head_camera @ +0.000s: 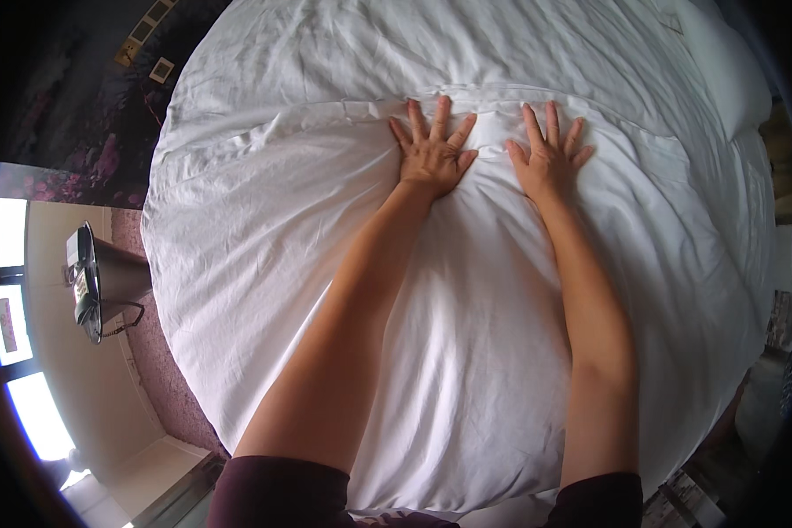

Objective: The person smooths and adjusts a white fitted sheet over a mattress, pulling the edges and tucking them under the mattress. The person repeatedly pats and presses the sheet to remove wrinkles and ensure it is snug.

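Note:
Both my arms reach forward over a bed spread with white bedding (290, 198). My left hand (432, 152) lies palm down on the cloth, fingers spread, with its fingertips at a folded hem (343, 109) that crosses the bed. To its right, my right hand (548, 155) presses flat on the same cloth with its fingers apart, also close to the hem. Wrinkles fan out from both hands toward my body. Neither hand has cloth pinched between its fingers.
A round bedside table (115, 264) with a corded telephone (84, 297) stands left of the bed on reddish carpet (165, 369). Bright windows (13, 323) lie beyond. Wall switches (142, 32) sit on the dark floral wall at upper left. A white pillow (726, 66) is at upper right.

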The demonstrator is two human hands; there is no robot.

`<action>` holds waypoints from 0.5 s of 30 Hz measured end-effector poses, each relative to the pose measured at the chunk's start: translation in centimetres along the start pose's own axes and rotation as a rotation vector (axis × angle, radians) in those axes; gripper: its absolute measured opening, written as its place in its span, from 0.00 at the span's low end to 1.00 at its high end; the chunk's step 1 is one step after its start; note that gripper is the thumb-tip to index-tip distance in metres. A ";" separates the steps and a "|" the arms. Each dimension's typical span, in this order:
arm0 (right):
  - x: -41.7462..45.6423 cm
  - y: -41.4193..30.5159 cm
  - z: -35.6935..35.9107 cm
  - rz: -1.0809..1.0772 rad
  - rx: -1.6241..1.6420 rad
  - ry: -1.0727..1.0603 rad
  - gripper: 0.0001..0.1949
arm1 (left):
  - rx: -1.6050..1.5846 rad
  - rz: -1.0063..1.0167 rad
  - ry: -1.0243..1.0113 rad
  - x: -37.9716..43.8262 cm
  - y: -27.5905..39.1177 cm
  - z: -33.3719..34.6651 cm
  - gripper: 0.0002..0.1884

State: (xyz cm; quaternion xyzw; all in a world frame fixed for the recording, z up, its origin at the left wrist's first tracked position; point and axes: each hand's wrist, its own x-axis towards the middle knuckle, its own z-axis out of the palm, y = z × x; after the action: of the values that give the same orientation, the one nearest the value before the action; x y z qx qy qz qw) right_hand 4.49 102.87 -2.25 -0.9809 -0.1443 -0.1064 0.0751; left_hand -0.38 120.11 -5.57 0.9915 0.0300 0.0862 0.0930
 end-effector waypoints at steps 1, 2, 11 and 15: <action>-0.6 -1.4 0.0 -0.060 0.037 -0.072 0.32 | -0.003 -0.003 -0.036 0.2 0.2 -0.3 0.29; -1.5 -3.2 0.3 -0.122 0.075 -0.145 0.33 | -0.001 -0.003 -0.030 0.2 0.0 0.1 0.29; -1.5 -4.0 2.4 -0.119 0.057 -0.307 0.35 | 0.096 0.063 -0.096 -1.6 -4.3 -5.5 0.34; -2.0 -2.8 2.9 -0.131 0.044 -0.185 0.35 | 0.165 -0.250 -0.239 -4.8 -5.3 -9.1 0.37</action>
State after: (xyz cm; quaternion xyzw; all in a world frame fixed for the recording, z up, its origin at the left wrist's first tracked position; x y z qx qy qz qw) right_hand 2.34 105.53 -5.20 -0.9731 -0.2167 -0.0170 0.0757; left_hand -6.99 126.56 1.45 0.9875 0.1485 -0.0471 0.0242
